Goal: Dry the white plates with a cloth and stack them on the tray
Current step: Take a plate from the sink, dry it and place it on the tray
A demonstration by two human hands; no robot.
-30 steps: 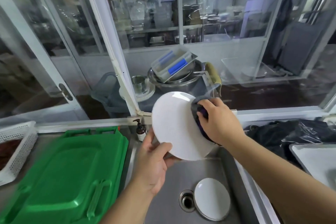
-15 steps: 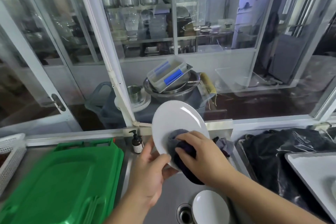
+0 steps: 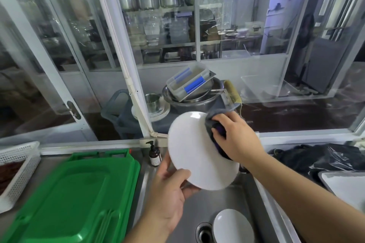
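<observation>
Lying in the sink (image 3: 245, 193) nearest, a second plate (image 3: 234, 226) sits beside the drain (image 3: 204, 233); above it the left hand (image 3: 169, 201) grips the lower edge of a tilted plate (image 3: 194, 152); the right hand (image 3: 235, 137) presses a cloth (image 3: 214, 126) on its upper right rim; a tray (image 3: 347, 185) sits right.

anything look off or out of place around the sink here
Nothing looks damaged or spilled. One white plate lies in the sink partly over the drain. The held plate looks intact.
</observation>
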